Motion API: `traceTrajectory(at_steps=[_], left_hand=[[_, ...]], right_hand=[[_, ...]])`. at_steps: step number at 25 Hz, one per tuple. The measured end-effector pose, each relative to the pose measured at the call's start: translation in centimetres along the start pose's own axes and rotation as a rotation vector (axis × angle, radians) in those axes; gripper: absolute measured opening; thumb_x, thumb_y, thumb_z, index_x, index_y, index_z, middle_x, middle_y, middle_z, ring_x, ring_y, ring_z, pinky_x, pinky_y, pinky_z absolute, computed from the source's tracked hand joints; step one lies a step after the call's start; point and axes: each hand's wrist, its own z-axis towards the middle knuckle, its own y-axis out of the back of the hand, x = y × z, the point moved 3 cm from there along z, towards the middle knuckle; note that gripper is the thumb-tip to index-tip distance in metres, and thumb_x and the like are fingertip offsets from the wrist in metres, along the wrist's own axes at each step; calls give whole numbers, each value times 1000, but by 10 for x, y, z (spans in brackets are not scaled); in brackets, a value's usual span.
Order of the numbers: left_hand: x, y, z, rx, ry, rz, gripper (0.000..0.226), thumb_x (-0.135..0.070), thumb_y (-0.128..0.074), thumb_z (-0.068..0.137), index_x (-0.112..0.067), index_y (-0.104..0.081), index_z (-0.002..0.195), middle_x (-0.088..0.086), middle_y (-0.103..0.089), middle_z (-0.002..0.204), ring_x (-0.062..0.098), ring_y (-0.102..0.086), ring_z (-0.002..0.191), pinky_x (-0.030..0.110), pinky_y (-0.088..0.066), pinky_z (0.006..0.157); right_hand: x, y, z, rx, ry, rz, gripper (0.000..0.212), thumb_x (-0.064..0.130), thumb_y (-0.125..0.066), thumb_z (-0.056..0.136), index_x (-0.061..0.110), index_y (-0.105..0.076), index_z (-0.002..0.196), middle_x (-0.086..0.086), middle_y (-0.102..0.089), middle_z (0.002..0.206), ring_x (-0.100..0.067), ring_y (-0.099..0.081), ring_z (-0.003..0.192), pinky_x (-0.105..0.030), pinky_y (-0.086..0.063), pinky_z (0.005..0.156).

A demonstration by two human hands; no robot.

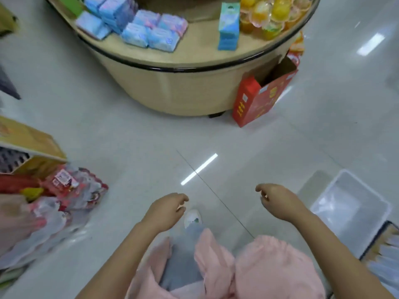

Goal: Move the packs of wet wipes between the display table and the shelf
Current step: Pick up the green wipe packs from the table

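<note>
The packs of wet wipes (pixel 138 29) lie in a blue and pink cluster at the upper centre of the frame, on the round display table (pixel 200 48), set back a little from its black rim. Right of them on the tabletop a tall blue-green box (pixel 228 26) stands upright, and yellow cups (pixel 274 14) crowd the upper right edge. A red carton (pixel 257 100) stands on the floor against the table's base, at its right side.

Both hands hang low in the frame over bare pale floor (pixel 129 130). The left hand (pixel 168 210) and the right hand (pixel 274 199) are empty, with loosely curled fingers, apart from each other and well apart from the table. A white shoe (pixel 192 217) shows just below the left hand.

The shelf (pixel 28 147) juts in from the left edge, with bagged goods (pixel 71 190) spilling out beneath it. A clear bin (pixel 349 208) sits at the lower right. Open floor runs between the two, up to the table.
</note>
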Motion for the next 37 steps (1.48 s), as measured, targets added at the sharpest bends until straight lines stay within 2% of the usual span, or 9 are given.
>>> traceTrajectory(at_steps=[4, 12, 18, 22, 24, 28, 31, 33, 37], left_hand=[[26, 91, 58, -82, -10, 3, 31, -26, -49, 94, -22, -55, 124, -3, -61, 119, 15, -59, 103, 31, -47, 89], [-10, 235, 207, -277, -85, -128, 31, -20, -51, 94, -18, -57, 124, -3, -62, 117, 13, -59, 103, 31, -45, 92], [-19, 289, 301, -180, -7, -202, 31, -23, -52, 93, -20, -57, 123, -4, -62, 116, 9, -58, 99, 26, -46, 89], [-18, 320, 354, -134, 15, -263, 31, -20, -52, 93, -18, -58, 122, -4, -63, 114, 10, -58, 96, 24, -45, 88], [-15, 336, 389, -98, 2, -270, 30, -19, -53, 91, -20, -59, 121, -2, -65, 113, 13, -61, 96, 28, -47, 89], [-21, 382, 468, -46, -72, -280, 29, -19, -55, 91, -20, -59, 119, -2, -65, 105, 14, -61, 94, 31, -47, 90], [-40, 409, 524, -39, -102, -254, 31, -20, -54, 90, -22, -57, 121, -5, -63, 104, 14, -60, 95, 26, -46, 86], [-60, 414, 554, -26, -115, -267, 36, -18, -53, 90, -21, -53, 126, -1, -64, 110, 17, -59, 100, 28, -45, 88], [-103, 407, 597, 36, -132, -378, 44, -19, -54, 92, -17, -46, 136, 7, -59, 123, 21, -58, 107, 31, -46, 92]], right_hand=[[16, 15, 39, 92, -71, -35, 36, 18, -44, 94, 18, -52, 129, -4, -61, 122, -22, -56, 110, -28, -43, 84], [25, 89, 188, 115, -89, 77, 32, 17, -47, 93, 15, -57, 123, 1, -63, 100, -15, -53, 87, -24, -42, 76], [66, 218, 329, 48, 6, 72, 31, 17, -50, 91, 13, -58, 121, -7, -66, 113, -25, -59, 104, -28, -43, 86], [94, 308, 410, -135, -31, 211, 25, 18, -53, 91, 15, -62, 114, -4, -65, 101, -21, -60, 93, -22, -42, 72], [103, 335, 445, -209, -78, 292, 28, 20, -53, 91, 15, -59, 118, -1, -62, 101, -17, -57, 91, -24, -38, 75], [101, 362, 502, -367, -240, 493, 40, 24, -60, 89, 13, -52, 126, -3, -60, 108, -16, -55, 89, -27, -39, 77], [98, 369, 534, -367, -378, 590, 53, 29, -67, 84, 9, -46, 128, -1, -55, 109, -19, -55, 97, -37, -47, 84], [96, 369, 550, -333, -432, 666, 56, 32, -73, 80, 9, -46, 124, 1, -53, 105, -16, -53, 95, -35, -46, 82], [86, 362, 574, -300, -432, 818, 43, 34, -78, 74, 21, -49, 104, 8, -60, 95, -5, -57, 77, -27, -48, 73]])
